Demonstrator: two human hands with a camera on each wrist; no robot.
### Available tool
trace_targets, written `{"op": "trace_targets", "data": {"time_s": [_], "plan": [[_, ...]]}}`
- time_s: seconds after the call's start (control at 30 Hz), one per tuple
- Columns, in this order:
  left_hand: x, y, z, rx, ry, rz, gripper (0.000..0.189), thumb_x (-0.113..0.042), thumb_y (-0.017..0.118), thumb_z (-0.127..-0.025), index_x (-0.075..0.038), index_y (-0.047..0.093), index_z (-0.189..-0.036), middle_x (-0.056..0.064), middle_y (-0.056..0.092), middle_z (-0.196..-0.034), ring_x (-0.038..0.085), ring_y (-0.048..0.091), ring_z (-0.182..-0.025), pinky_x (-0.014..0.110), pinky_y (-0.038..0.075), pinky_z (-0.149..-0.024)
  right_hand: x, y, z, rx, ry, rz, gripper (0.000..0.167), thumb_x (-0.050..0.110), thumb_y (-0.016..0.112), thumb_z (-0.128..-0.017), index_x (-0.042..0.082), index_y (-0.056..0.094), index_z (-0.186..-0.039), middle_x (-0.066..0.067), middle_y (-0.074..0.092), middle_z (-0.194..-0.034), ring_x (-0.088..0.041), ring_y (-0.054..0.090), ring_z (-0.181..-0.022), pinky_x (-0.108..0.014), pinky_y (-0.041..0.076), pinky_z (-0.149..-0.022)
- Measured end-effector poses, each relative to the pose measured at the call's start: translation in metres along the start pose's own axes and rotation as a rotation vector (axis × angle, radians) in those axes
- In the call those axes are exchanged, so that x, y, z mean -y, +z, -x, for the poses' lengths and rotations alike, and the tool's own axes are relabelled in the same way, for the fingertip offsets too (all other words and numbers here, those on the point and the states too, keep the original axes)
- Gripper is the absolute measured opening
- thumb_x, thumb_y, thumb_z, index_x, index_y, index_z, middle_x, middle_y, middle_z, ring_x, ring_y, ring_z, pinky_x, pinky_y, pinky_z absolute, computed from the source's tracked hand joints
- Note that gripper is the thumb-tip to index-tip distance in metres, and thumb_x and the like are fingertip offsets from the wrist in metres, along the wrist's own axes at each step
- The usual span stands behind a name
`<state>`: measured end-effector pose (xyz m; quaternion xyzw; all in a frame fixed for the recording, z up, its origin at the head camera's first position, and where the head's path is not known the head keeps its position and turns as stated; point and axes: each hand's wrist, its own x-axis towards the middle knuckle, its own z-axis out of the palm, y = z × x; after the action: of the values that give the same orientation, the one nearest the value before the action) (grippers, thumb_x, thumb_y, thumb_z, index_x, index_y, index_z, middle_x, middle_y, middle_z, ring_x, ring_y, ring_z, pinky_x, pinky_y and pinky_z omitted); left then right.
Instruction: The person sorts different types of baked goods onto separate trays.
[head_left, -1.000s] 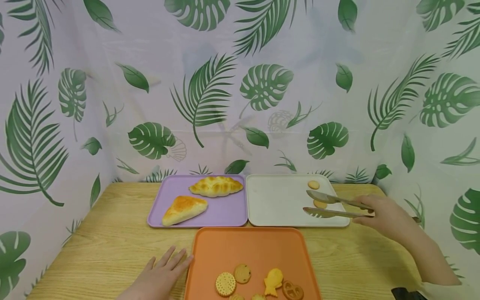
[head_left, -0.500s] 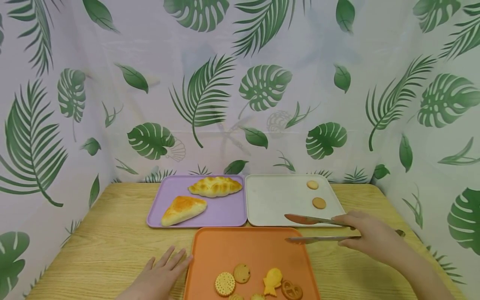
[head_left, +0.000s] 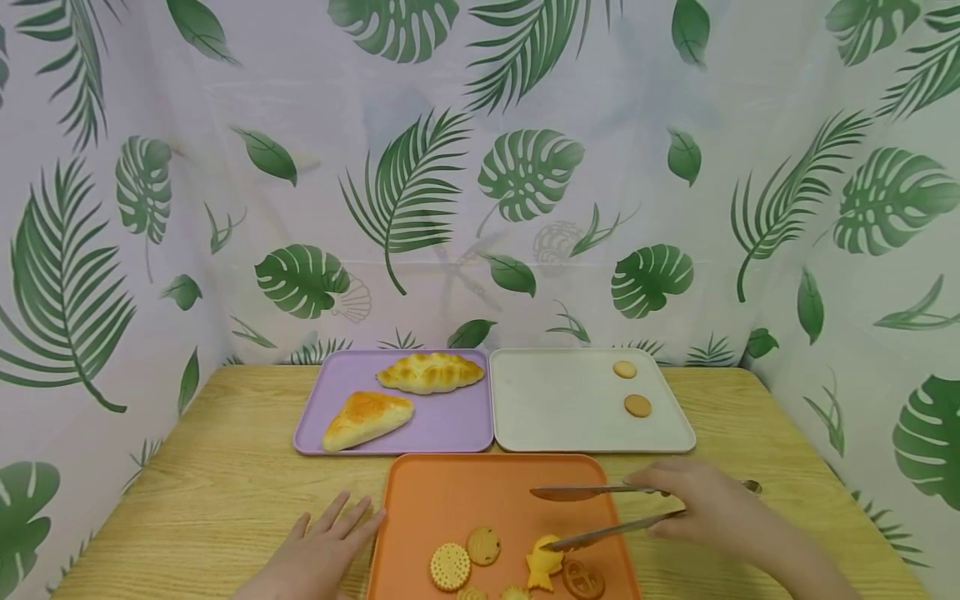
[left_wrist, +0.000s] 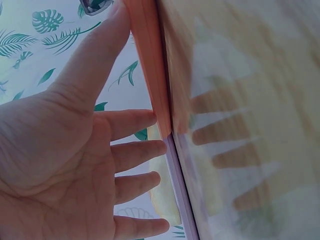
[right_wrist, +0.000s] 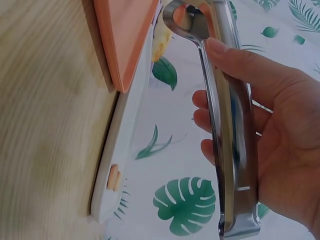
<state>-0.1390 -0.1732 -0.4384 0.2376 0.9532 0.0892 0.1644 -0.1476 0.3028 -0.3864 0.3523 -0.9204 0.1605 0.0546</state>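
My right hand (head_left: 701, 508) grips a pair of metal tongs (head_left: 573, 492), whose arms are spread apart over the right side of the orange tray (head_left: 450, 492). The lower tip is at a yellow fish-shaped cracker (head_left: 542, 565); whether it touches is unclear. A pretzel (head_left: 583, 579) lies to the cracker's right. Left of it are a dotted round biscuit (head_left: 450, 567) and a speckled round cookie (head_left: 483, 546), with two more pieces cut off by the frame bottom. My left hand (head_left: 318, 546) rests with straight fingers against the orange tray's left rim, also visible in the left wrist view.
Behind stands a purple tray (head_left: 450, 427) with a braided bread (head_left: 431, 373) and a triangular bread (head_left: 367, 421). Beside it, a white tray (head_left: 555, 408) bears two round biscuits (head_left: 637, 406) on its right. A leaf-patterned sheet (head_left: 465, 283) closes off the back and sides of the wooden table (head_left: 217, 475).
My right hand has brought the tongs from above the white tray, toward me and to the left, over the orange tray. Both biscuits stay on the white tray. The left hand has not moved.
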Motion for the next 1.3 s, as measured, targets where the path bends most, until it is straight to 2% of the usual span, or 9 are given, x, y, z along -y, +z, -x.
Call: {"op": "trace_targets", "data": {"time_s": [0.1,0.27,0.37,0.57,0.87,1.13,1.3], "plan": [[0.0,0.0,0.0,-0.009,0.005,0.0,0.104,-0.068,0.072,-0.068,-0.016,0.036,-0.151,0.014,0.035,-0.157,0.043,0.024,-0.147,0.077,0.027,-0.102,0.004,0.004,-0.003,0.026,-0.014,-0.032,0.049,0.024,0.085,-0.071,0.016,0.069,-0.116,0.005,0.068,-0.103,-0.01,0.064,-0.089,-0.023,0.053,-0.066],[0.0,0.0,0.0,-0.014,0.007,-0.001,0.103,-0.065,0.073,-0.069,-0.015,0.037,-0.151,0.014,0.035,-0.157,0.043,0.024,-0.146,0.077,0.027,-0.101,0.009,0.008,-0.007,0.082,0.024,-0.055,0.048,0.027,0.084,-0.072,0.019,0.069,-0.117,0.008,0.067,-0.102,-0.002,0.059,-0.087,-0.022,0.051,-0.066],[0.0,0.0,-0.001,-0.01,0.005,-0.004,0.101,-0.063,0.073,-0.07,-0.015,0.037,-0.151,0.014,0.036,-0.157,0.043,0.024,-0.146,0.076,0.027,-0.101,0.011,0.011,-0.01,0.1,0.033,-0.056,0.048,0.027,0.084,-0.072,0.021,0.069,-0.116,0.007,0.067,-0.101,-0.003,0.059,-0.086,-0.022,0.05,-0.065],[0.0,0.0,-0.001,-0.001,-0.002,-0.002,0.101,-0.062,0.074,-0.07,-0.016,0.037,-0.151,0.013,0.035,-0.157,0.043,0.023,-0.147,0.076,0.027,-0.102,0.012,0.017,-0.013,0.087,0.029,-0.039,0.046,0.024,0.085,-0.071,0.021,0.07,-0.114,0.009,0.066,-0.098,-0.007,0.06,-0.086,-0.023,0.051,-0.066],[0.001,0.002,-0.001,-0.012,0.004,-0.007,0.101,-0.062,0.074,-0.07,-0.016,0.037,-0.151,0.014,0.035,-0.157,0.043,0.024,-0.147,0.076,0.027,-0.102,0.012,0.019,-0.018,0.055,0.077,0.013,0.044,0.023,0.085,-0.071,0.018,0.07,-0.113,0.008,0.067,-0.099,-0.013,0.065,-0.088,-0.026,0.053,-0.069],[0.001,0.001,-0.001,-0.005,-0.001,-0.005,0.103,-0.065,0.072,-0.069,-0.016,0.036,-0.151,0.014,0.035,-0.157,0.042,0.023,-0.147,0.076,0.027,-0.102,0.007,0.018,-0.021,0.101,0.052,-0.021,0.047,0.023,0.086,-0.07,0.022,0.07,-0.114,0.01,0.066,-0.099,-0.006,0.062,-0.086,-0.025,0.051,-0.068],[0.001,0.0,-0.001,-0.001,0.004,-0.013,0.106,-0.07,0.07,-0.067,-0.015,0.036,-0.151,0.014,0.035,-0.157,0.043,0.023,-0.147,0.076,0.027,-0.102,0.007,0.021,-0.023,0.113,0.029,-0.013,0.042,0.022,0.086,-0.071,0.021,0.071,-0.11,0.01,0.067,-0.099,-0.008,0.063,-0.087,-0.027,0.053,-0.071]]}}
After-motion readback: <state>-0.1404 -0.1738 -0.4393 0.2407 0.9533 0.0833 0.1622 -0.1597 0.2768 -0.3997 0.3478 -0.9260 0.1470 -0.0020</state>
